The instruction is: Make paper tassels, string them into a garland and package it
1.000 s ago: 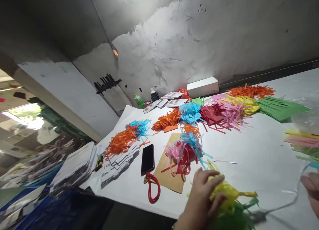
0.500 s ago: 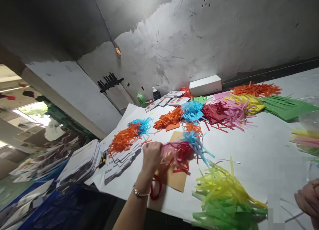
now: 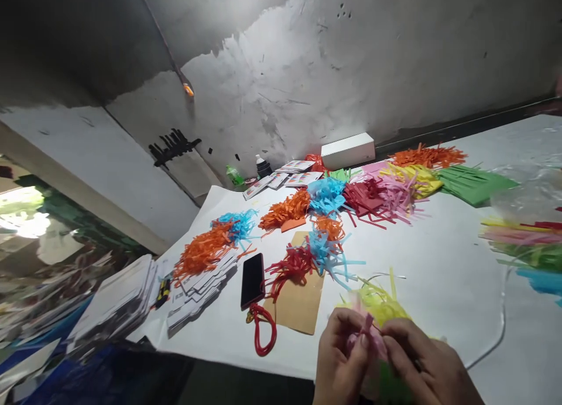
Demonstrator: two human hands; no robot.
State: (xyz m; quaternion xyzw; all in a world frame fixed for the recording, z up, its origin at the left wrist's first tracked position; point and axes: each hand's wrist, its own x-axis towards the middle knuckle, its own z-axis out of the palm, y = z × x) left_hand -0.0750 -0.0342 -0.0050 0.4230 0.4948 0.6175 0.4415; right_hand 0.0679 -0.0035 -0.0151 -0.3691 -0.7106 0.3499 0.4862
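Observation:
My left hand (image 3: 340, 355) and my right hand (image 3: 424, 367) meet at the table's near edge, both pinching a small bundle of pink paper strips (image 3: 367, 337). Right behind the bundle lies a heap of yellow and green paper strips (image 3: 380, 299). Further left, red strips (image 3: 292, 266) and blue strips (image 3: 324, 250) rest on a brown card sheet (image 3: 297, 302). A black phone (image 3: 253, 279) with a red cord loop (image 3: 262, 330) lies beside the card.
White paper covers the table (image 3: 439, 264). Orange, blue, red, pink, yellow and green strip piles (image 3: 373, 191) line the back, near a white box (image 3: 348, 150). Stacks of white cards (image 3: 199, 288) sit at left. A clear plastic bag with coloured strips (image 3: 524, 229) lies at right.
My left hand reached to the pink and red strips by the card, took the pink ones and came back to the near edge. My right hand moved in to join it.

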